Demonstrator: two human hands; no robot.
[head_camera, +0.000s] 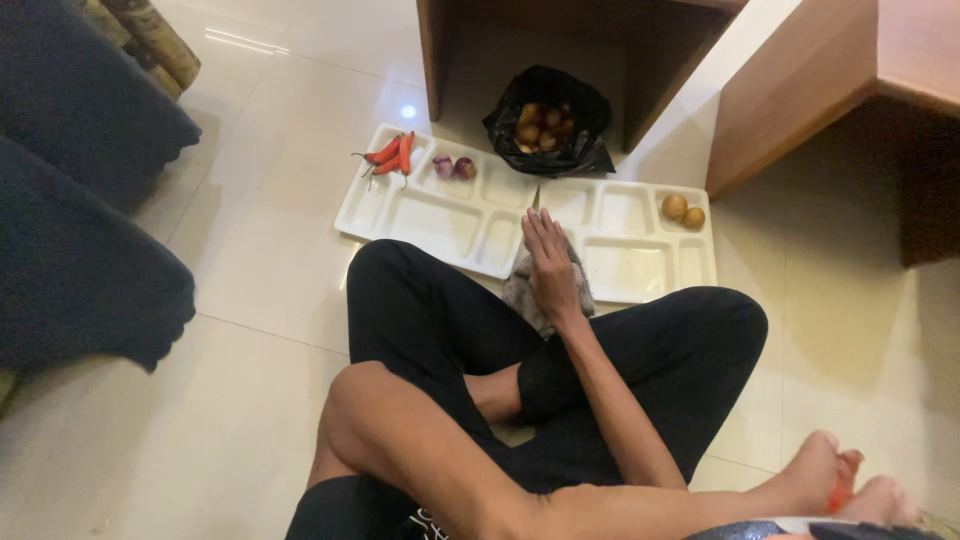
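Pale floor (250, 300) tiles carry everything, and I sit cross-legged on them with the cloth (517, 292) just past my knees. I place the rest from that cloth.

My right hand (552, 272) lies flat on top of it, fingers stretched and together, pointing away from me. This grip is fully spread and closes on nothing; it only presses the grey cloth down. My left hand (830, 480) is well off to the right of the cloth and nearer to me, at the picture's lower edge. It seems curled about something red, but I cannot tell how tight that grip is.

The cloth sits on the near edges of two white trays, where they meet. The left tray (440, 220) runs away to the cloth's left, with red chillies (390, 155) and two small onions (453, 167) in its far compartments. The right tray (625, 265) runs off to the cloth's right, with two brown round things (684, 212) in its far corner. Beyond the cloth stands an open black bag (592, 150) of more small brown rounds.

As I judge it, this is wiping. To do it well I keep my palm flat so the cloth stays spread. I work one compartment at a time with short strokes, lifting over the ridges. I stay away from the filled compartments so nothing rolls out.
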